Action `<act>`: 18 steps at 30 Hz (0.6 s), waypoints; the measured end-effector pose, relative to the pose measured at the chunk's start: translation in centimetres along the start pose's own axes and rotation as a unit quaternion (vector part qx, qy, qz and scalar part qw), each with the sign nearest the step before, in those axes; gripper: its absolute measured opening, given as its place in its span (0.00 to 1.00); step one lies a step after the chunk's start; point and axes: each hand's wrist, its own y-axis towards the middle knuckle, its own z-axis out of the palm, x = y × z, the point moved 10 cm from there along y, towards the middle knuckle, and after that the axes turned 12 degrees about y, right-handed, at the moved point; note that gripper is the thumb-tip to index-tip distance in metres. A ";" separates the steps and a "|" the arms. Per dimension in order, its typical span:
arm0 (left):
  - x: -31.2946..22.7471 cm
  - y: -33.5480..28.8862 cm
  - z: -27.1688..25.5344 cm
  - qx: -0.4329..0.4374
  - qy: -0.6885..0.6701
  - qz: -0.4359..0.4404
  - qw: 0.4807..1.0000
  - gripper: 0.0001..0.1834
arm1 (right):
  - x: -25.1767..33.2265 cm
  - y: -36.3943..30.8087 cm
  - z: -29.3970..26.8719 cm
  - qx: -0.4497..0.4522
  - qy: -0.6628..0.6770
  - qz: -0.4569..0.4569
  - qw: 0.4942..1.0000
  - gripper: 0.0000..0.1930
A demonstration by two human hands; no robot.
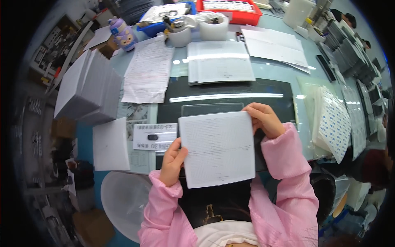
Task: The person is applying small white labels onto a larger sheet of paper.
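A white square sheet with a fine printed grid point(218, 152) is held up before me, tilted over the near edge of the table. My left hand point(172, 164) pinches its left edge, thumb on the front. My right hand point(265, 119) grips the upper right corner, with some fingers hidden behind the sheet. Just beyond its top edge, a clear flat plate point(212, 108) lies on the black mat point(271, 92), partly covered by the sheet. Farther back sits a stack of similar gridded sheets point(224, 66).
Tall stacks of white sheets point(88, 86) stand at left, above a lone white sheet point(110, 144). A printed card point(144, 142) lies by my left hand. White cups point(214, 31), a blue tray point(191, 9) and a red tray point(247, 18) line the back. Dotted sheets point(335, 119) lie right.
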 end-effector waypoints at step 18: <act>-2.4 -2.6 2.1 0.034 0.046 0.043 0.997 0.22 | 1.4 0.1 -1.2 0.004 0.110 -0.135 0.985 0.13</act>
